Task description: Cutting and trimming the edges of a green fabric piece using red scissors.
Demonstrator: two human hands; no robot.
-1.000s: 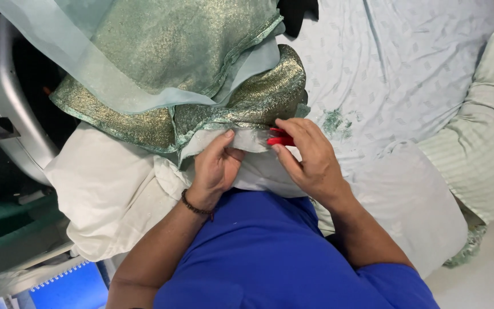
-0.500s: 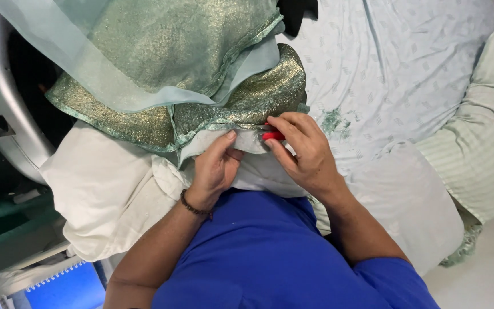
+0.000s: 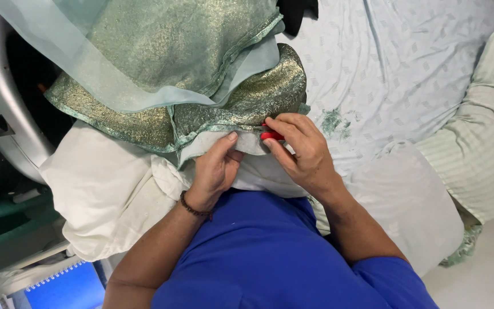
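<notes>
Seen from above: left hand [image 3: 215, 169] pinching the pale edge of a shimmering green-gold fabric [image 3: 241, 106], thumb pressed on top, a dark bead bracelet [image 3: 192, 209] at the wrist. Right hand [image 3: 304, 151] just beside it, fingers closed around a small red tool [image 3: 271, 136] held against the same edge, most of the tool hidden. Fabric heaped over a white cloth [image 3: 104, 189] straight ahead, with sheer mint cloth [image 3: 47, 40] draped on top, a pale patterned sheet [image 3: 407, 74] to the right, and a blue spiral notebook [image 3: 64, 283] at lower left.
</notes>
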